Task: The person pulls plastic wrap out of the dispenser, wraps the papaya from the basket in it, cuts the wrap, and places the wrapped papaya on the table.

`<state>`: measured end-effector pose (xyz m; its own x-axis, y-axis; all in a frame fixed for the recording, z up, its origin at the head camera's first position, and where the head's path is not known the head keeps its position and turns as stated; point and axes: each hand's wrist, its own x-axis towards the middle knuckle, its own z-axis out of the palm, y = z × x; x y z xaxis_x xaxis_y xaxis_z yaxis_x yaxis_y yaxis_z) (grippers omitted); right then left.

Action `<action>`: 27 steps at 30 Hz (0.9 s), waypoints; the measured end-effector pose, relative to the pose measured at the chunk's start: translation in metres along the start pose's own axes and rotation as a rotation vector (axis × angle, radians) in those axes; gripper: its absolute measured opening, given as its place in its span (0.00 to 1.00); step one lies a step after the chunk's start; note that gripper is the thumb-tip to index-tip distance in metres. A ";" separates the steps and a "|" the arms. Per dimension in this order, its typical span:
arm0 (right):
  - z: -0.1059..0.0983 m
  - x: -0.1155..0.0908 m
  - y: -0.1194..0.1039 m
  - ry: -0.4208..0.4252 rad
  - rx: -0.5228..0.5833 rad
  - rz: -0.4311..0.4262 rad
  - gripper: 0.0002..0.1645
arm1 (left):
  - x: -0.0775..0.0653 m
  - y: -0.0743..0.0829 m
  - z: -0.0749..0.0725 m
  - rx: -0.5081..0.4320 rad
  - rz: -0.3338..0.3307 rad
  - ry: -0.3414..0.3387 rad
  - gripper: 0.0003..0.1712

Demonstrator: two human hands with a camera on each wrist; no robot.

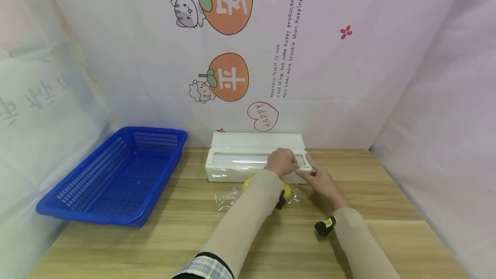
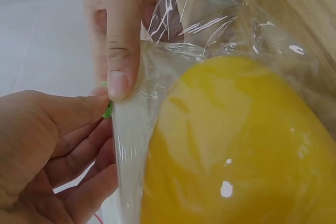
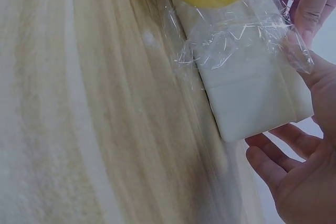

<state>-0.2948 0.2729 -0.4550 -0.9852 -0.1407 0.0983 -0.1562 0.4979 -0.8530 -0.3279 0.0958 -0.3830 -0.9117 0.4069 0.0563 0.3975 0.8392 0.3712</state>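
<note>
A white cling film dispenser box (image 1: pixel 222 171) stands at the back of the table with its lid (image 1: pixel 257 141) raised. My left hand (image 1: pixel 281 162) is over the right part of its front edge. Its thumb and fingertips pinch a small green piece (image 2: pixel 107 109) at that edge in the left wrist view. My right hand (image 1: pixel 323 182) grips the right end of the box, thumb on the front edge, fingers around the end. Clear film (image 3: pixel 231 40) hangs over the front, crumpled at its end. Yellow fruit (image 2: pixel 236 145) lies under the film, partly hidden by my left forearm in the head view.
A blue plastic basket (image 1: pixel 139 193) stands on the left of the wooden table (image 1: pixel 186 236). Printed white cloth (image 1: pixel 329 76) rises behind the box and along both sides. Black wrist cameras (image 1: pixel 324 226) sit on both wrists.
</note>
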 end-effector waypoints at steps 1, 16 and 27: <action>0.000 0.000 0.000 0.002 0.003 -0.002 0.53 | 0.000 0.000 -0.001 0.006 0.003 -0.004 0.05; 0.001 -0.002 0.000 0.017 0.018 0.014 0.54 | 0.002 -0.002 0.004 0.065 -0.013 0.022 0.07; 0.003 0.000 0.000 0.019 -0.003 0.026 0.53 | -0.003 -0.014 -0.003 -0.044 0.012 -0.016 0.07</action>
<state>-0.2943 0.2705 -0.4563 -0.9901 -0.1116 0.0852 -0.1303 0.5042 -0.8537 -0.3309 0.0819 -0.3851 -0.9050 0.4228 0.0464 0.4031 0.8176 0.4111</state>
